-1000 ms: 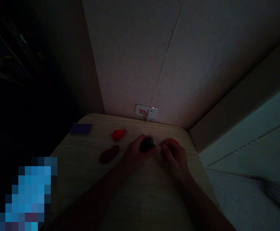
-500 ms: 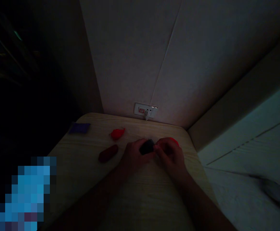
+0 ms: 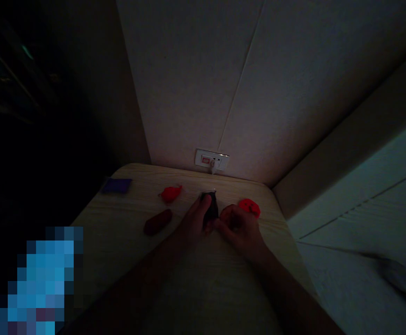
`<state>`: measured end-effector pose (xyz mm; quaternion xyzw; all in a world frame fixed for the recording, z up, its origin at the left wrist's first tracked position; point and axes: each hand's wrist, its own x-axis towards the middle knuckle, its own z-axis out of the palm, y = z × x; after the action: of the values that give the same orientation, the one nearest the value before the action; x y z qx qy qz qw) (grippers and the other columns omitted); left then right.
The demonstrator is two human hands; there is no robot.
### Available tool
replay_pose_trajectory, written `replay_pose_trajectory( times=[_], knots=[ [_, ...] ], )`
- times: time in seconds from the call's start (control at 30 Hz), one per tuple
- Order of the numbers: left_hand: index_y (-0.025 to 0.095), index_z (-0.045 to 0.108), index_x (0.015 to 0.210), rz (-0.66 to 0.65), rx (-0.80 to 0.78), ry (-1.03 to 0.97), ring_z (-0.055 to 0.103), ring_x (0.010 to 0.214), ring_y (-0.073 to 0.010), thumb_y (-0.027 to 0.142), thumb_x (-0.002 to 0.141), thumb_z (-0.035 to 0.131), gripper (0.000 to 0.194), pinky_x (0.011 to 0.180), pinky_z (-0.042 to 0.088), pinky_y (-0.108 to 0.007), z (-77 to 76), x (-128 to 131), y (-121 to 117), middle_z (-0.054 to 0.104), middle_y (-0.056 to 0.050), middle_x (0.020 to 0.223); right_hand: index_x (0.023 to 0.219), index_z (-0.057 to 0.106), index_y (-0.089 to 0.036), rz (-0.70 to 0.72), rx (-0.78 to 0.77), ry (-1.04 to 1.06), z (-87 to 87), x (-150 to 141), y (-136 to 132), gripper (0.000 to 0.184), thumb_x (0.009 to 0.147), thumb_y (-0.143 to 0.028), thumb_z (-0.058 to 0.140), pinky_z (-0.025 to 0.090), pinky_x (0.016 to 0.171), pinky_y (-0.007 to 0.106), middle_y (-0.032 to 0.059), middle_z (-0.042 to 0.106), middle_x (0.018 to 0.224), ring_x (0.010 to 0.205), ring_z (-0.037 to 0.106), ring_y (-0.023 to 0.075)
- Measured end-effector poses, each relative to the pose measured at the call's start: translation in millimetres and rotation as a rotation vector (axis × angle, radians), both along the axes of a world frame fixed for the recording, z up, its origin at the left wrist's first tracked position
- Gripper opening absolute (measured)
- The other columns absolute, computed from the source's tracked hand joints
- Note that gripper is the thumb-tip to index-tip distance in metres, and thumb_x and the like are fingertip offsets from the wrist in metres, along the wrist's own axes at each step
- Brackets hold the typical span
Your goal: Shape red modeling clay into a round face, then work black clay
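In dim light, a small black packet (image 3: 211, 211) with a shiny top edge stands tilted above the wooden table. My left hand (image 3: 196, 216) is closed around its left side, thumb across the front. The fingers of my right hand (image 3: 239, 228) are pinched together at the packet's lower right edge; their tips are dark and hard to make out. Just behind the right hand lies a round red thing (image 3: 249, 207) with dark marks, partly covered. Left of my hands lie a dark red oblong thing (image 3: 157, 222) and a bright red bundle with twisted ends (image 3: 170, 194).
A purple packet (image 3: 117, 185) lies at the back left of the table (image 3: 196, 298). On the wall behind is a socket plate (image 3: 212, 160) with a plug in it. A pale panel (image 3: 363, 209) stands at the right. A blue pixelated patch covers the lower left.
The black packet has turned more upright in my left hand, whose thumb now lies over its front. My right hand has moved slightly down and left, uncovering more of the round red thing.
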<state>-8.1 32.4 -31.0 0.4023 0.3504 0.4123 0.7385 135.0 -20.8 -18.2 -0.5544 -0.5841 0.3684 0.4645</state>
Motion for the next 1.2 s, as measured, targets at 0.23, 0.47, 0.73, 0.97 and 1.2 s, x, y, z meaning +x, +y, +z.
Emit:
replay_pose_trajectory(
  times=[0.23,0.47,0.73,0.97,1.2],
  knots=[
    [0.022,0.049,0.084,-0.017,0.018,-0.013,0.040,0.034,-0.0093,0.077,0.076,0.065,0.057,0.037,0.031,-0.021,-8.8,0.3,1.7,0.046,0.009,0.043,0.080,0.065,-0.021,0.066,-0.068,0.196,2.1,-9.9,-2.0,0.030,0.084,-0.049,0.077,0.057,0.063,0.033,0.0035,0.073,0.068,0.059,0.067,0.0188],
    [0.022,0.048,0.079,-0.088,0.051,-0.031,0.038,0.034,-0.0081,0.070,0.078,0.069,0.052,0.038,0.033,-0.021,-2.7,-2.6,3.9,0.046,0.009,0.043,0.075,0.066,-0.020,0.053,-0.010,0.135,8.9,-7.7,-3.8,0.029,0.087,-0.045,0.073,0.046,0.049,0.025,0.0006,0.067,0.061,0.051,0.058,0.0140],
    [0.020,0.051,0.090,-0.076,-0.022,-0.086,0.044,0.040,-0.0083,0.060,0.069,0.079,0.052,0.041,0.042,-0.023,-0.4,-0.2,4.2,0.055,0.007,0.055,0.072,0.063,-0.020,-0.028,-0.059,0.258,-12.2,7.7,5.3,0.024,0.084,-0.039,0.073,0.031,0.043,0.022,-0.0027,0.060,0.058,0.046,0.046,0.0104],
    [0.015,0.061,0.079,-0.097,0.135,0.065,0.053,0.048,-0.0102,0.048,0.076,0.073,0.034,0.049,0.047,-0.026,-2.7,-3.9,6.1,0.065,-0.001,0.067,0.068,0.061,-0.020,-0.170,0.092,0.058,-4.8,11.5,7.8,0.023,0.085,-0.032,0.069,0.035,0.047,0.024,-0.0021,0.058,0.059,0.053,0.049,0.0130],
    [0.018,0.061,0.071,-0.045,0.222,0.175,0.053,0.049,-0.0120,0.041,0.080,0.060,0.025,0.048,0.047,-0.026,0.5,-7.1,3.6,0.061,0.000,0.066,0.069,0.059,-0.021,-0.124,0.121,-0.028,-6.8,12.0,4.8,0.024,0.090,-0.031,0.065,0.036,0.051,0.025,-0.0022,0.055,0.061,0.056,0.049,0.0138]
  ],
)
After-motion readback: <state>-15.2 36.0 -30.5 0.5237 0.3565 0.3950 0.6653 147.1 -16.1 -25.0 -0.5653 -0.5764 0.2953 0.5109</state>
